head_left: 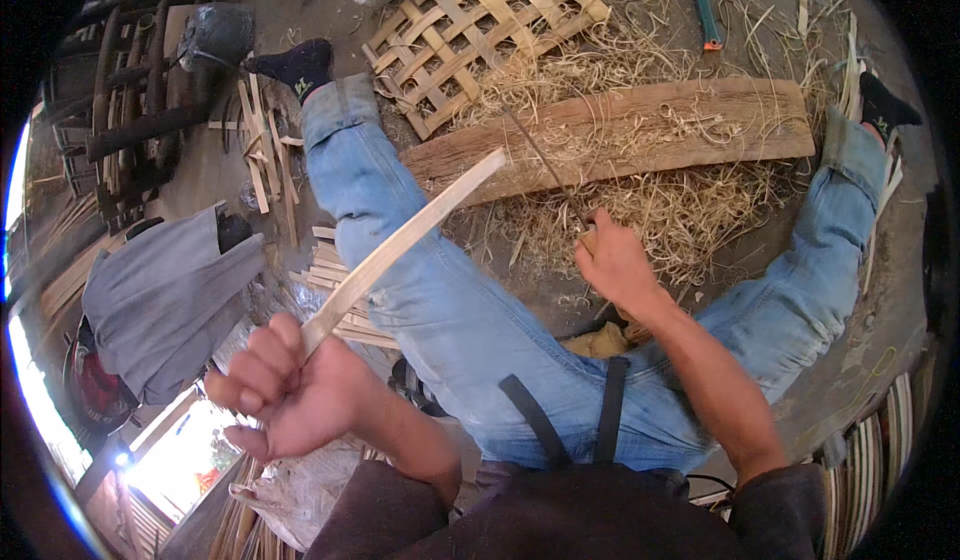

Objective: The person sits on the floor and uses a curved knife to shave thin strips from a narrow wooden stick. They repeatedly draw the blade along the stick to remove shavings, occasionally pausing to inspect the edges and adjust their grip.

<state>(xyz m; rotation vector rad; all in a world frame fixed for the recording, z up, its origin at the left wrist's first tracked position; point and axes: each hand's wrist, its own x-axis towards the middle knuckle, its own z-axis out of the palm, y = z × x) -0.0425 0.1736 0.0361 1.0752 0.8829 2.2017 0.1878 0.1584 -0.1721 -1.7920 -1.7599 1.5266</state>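
My left hand (305,385) is raised at the lower left, its thumb and curled fingers closed round a pale wooden strip (405,238). The strip slants up and away to the right, over my left thigh, and its far end stands near the plank's left part. My right hand (622,265) is closed round the short handle of a knife (533,148). Its thin dark blade points up and left across the plank. Curled shavings lie on that brown wooden plank (720,125), which spans the floor between my lower legs. Strip and blade are apart.
A woven lattice panel (480,30) lies beyond the plank, with a heap of shavings (690,220) around it. A green-and-orange-handled tool (703,10) rests at the far right. Loose strips (262,150), a grey cloth (165,295) and a dark wooden frame (130,90) are on the left.
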